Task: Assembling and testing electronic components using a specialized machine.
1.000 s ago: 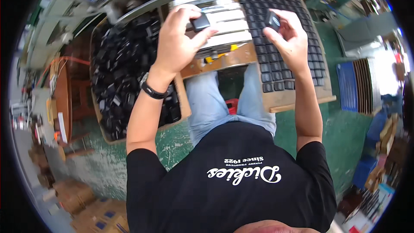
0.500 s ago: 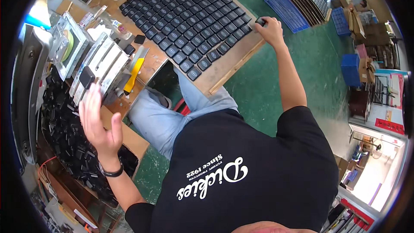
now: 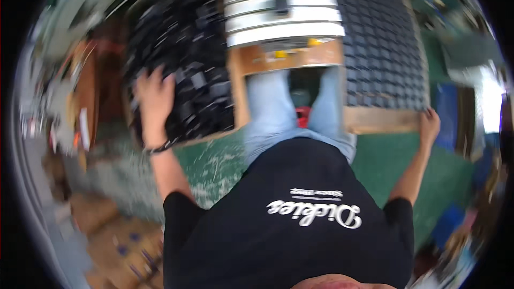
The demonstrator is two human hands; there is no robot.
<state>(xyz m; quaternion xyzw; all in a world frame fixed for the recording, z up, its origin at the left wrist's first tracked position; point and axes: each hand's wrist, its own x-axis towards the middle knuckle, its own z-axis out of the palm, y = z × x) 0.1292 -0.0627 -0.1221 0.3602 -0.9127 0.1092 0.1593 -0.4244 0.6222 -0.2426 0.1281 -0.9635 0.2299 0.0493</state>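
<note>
Two hands are in view, one on each side of the seated person's lap. The left hand (image 3: 155, 99), at about nine o'clock from the middle of the picture, lies palm down with its fingers spread on a heap of small black parts (image 3: 198, 80) that fills a shallow brown box (image 3: 239, 101). The blur hides whether the fingers have closed on any piece — I cannot tell. A dark band circles that wrist.

The right hand (image 3: 430, 124), at about three o'clock, rests on the near right corner of a wooden board (image 3: 380, 120); its fingers curl at the board's edge, and whether they pinch it or merely touch it cannot be made out.

The black parts in the box are too many and too smeared to count; they read as one loose pile of dark, boxy, slightly glossy pieces lying every way. On the board, at one to two o'clock, the same dark pieces (image 3: 383, 43) stand in one tidy grid of rows, again too many to count.

Between box and board, at twelve o'clock, one fixture (image 3: 284, 18) carries four pale horizontal bars stacked front to back — a single small dark piece (image 3: 281, 4) sits across the upper bars. Below it lies one brown ledge with a yellow bit on it.
</note>
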